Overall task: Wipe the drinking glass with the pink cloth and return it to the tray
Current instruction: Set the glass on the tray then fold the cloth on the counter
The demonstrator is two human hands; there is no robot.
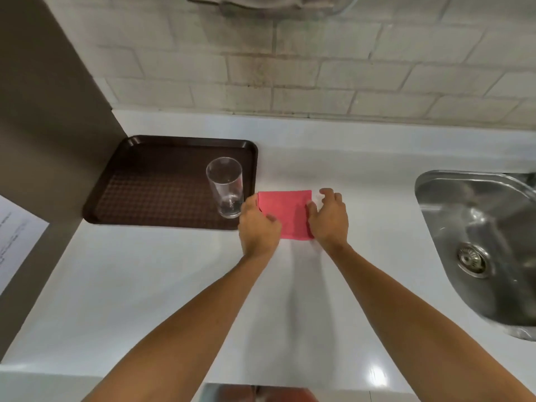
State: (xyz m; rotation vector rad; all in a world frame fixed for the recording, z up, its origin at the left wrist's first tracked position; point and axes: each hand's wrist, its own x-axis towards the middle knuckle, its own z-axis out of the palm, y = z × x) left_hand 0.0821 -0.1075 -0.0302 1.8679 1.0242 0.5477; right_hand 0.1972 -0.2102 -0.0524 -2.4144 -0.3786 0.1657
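Both forearms reach out from the near edge over the white bench point(145, 285), the largest thing in view, with a steel sink point(478, 242) set into it at the right and a tiled wall behind. At the left sits the brown tray point(139, 181), and the drinking glass point(225, 187) stands upright in its near right corner, empty as far as I can tell. Just beside the tray lies the pink cloth point(290, 213), flat on the bench. The left hand point(258, 224) has its grip curled onto the cloth's left edge; the right hand point(329, 219) pinches the right edge, fingers partly spread. Judging by this, wiping has not begun: the glass must be lifted, wiped and set back. Nothing blocks the way.
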